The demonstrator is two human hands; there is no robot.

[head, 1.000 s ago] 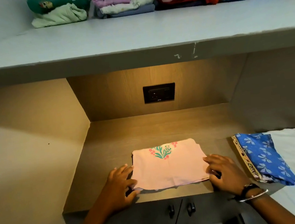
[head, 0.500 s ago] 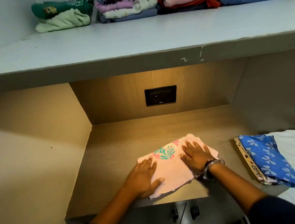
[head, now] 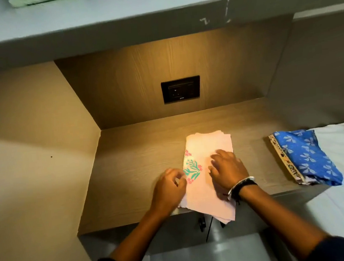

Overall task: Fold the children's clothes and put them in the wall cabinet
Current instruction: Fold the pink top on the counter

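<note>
While pressed flat under right hand (head: 227, 170) at counter (head: 129, 175) front edge, near corner overhanging: one pink garment (head: 208, 168), folding nearly done. Left hand (head: 169, 190) curled, pinching its left edge. Next: lift whole, shelve above. Beside, one blue garment (head: 306, 158). Farther, one socket (head: 181, 89), one shelf (head: 155, 2).

desk (head: 141, 174): matt wood-grain laminate, same finish on back panel (head: 121, 89). pink garment (head: 207, 191): soft matt cloth, printed floral motif. blue garment (head: 306, 156): patterned cloth. socket plate (head: 181, 89): black plastic, slight gloss. shelf (head: 115, 12): smooth matt grey, chipped edge. bracelet (head: 241, 182): shiny metal.
</note>
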